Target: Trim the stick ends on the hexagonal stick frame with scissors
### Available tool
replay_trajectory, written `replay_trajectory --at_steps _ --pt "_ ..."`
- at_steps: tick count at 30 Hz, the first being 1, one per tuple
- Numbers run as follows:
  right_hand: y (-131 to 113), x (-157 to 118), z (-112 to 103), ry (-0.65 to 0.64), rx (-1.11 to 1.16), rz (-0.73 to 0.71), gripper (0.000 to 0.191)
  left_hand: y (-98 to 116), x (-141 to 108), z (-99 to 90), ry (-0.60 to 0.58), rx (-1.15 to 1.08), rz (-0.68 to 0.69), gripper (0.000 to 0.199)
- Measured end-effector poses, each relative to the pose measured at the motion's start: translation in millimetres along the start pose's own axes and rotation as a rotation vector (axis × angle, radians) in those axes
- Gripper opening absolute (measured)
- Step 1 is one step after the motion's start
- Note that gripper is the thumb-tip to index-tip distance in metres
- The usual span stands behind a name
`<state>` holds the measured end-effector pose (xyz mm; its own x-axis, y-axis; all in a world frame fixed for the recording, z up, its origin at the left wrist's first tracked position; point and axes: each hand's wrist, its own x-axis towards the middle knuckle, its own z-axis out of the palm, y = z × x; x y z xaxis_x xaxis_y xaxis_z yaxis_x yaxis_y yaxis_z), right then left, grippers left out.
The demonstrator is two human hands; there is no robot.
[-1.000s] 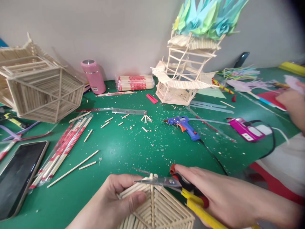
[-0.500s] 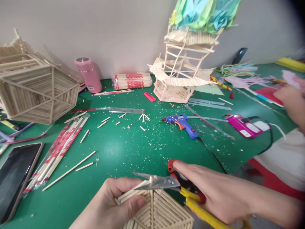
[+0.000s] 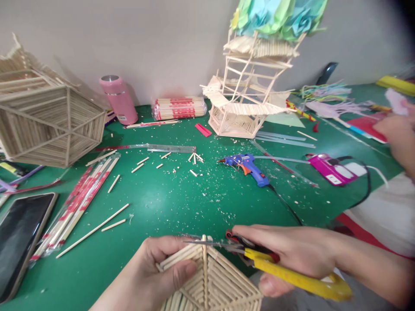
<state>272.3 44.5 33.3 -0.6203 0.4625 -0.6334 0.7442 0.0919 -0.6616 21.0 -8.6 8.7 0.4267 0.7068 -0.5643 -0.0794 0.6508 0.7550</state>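
Observation:
My left hand [image 3: 162, 270] grips a hexagonal panel of wooden sticks [image 3: 222, 283] by its upper left edge, thumb on top. In my right hand [image 3: 292, 255] are scissors with yellow and red handles [image 3: 292, 276]. Their blades [image 3: 214, 245] lie across the stick ends at the panel's top corner, nearly closed. Beyond my hands, a blue glue gun [image 3: 248, 166] lies on the green table [image 3: 168, 203] among small wood scraps.
A large stick structure [image 3: 52, 125] and pink bottle [image 3: 119, 100] stand left, near a phone [image 3: 26, 242] and wrapped sticks [image 3: 76, 203]. A stick tower [image 3: 249, 86] stands behind. Another person's hand [image 3: 397, 129] is at right, near a magenta power strip [image 3: 333, 169].
The scissor blades have come closer together at the panel's top corner, and the yellow handle has swung upward to the right. My left hand keeps its grip on the panel.

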Motion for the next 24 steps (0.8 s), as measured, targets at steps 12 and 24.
replay_trajectory --at_steps 12,24 --pt "-3 2 -4 -0.079 -0.021 0.006 0.055 0 1 -0.5 -0.052 -0.003 0.023 0.023" --pt "-17 -2 -3 -0.092 -0.189 0.095 0.057 2 2 -0.7 -0.090 0.020 0.007 0.027"
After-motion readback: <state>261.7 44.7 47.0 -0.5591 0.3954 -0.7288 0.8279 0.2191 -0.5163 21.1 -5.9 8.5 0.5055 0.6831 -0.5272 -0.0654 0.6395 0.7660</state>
